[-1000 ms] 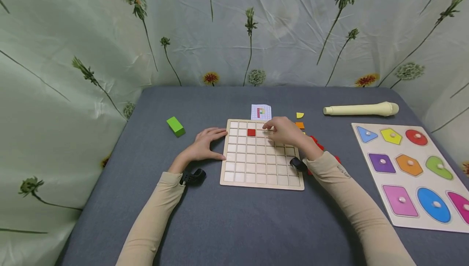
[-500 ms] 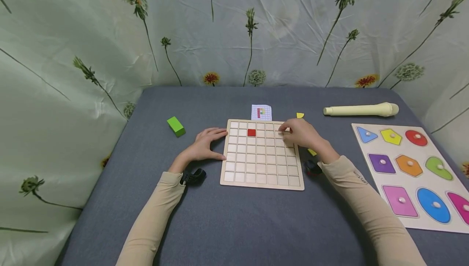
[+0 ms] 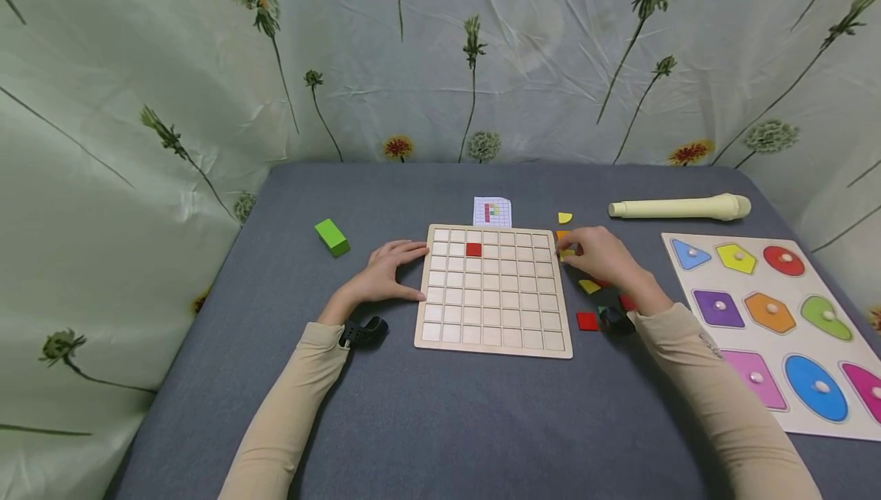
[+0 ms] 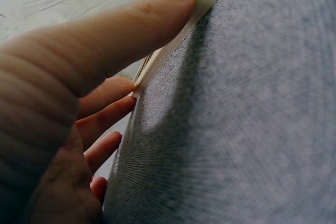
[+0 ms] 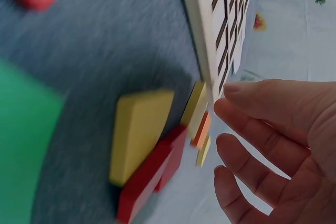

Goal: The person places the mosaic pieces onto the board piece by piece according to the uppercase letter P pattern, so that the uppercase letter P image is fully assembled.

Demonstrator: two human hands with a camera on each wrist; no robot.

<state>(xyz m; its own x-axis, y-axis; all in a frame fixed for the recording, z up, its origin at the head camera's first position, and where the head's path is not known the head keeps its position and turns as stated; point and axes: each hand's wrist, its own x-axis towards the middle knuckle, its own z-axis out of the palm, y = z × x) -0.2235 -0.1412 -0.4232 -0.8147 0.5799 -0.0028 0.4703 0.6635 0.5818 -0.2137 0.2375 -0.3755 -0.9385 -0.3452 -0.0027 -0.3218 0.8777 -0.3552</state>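
A wooden grid board (image 3: pixel 493 341) lies on the table with one red square (image 3: pixel 473 250) set in an upper cell. My left hand (image 3: pixel 385 274) touches the board's left edge, thumb and fingers spread apart along it. Off the board's right edge hovers my right hand (image 3: pixel 600 255), fingers slightly bent and nothing between them. Below its fingertips in the head view is a yellow piece (image 3: pixel 567 254). Around the right hand lie an orange piece (image 3: pixel 562 235), another yellow piece (image 5: pixel 140 132), red pieces (image 5: pixel 144 182) and a green piece (image 5: pixel 23 145), partly hidden in the head view.
A printed grid card (image 3: pixel 492 211) lies behind the board. A green block (image 3: pixel 333 238) stands left, and a cream microphone (image 3: pixel 677 206) lies back right. A shape-puzzle board (image 3: pixel 695 347) fills the right side, partly under the right sleeve. A yellow quarter-round piece (image 3: pixel 565 218) lies behind the orange one.
My right hand has moved right, from over the board's upper cells to the loose pieces beside it. The left hand stays at the board's edge.
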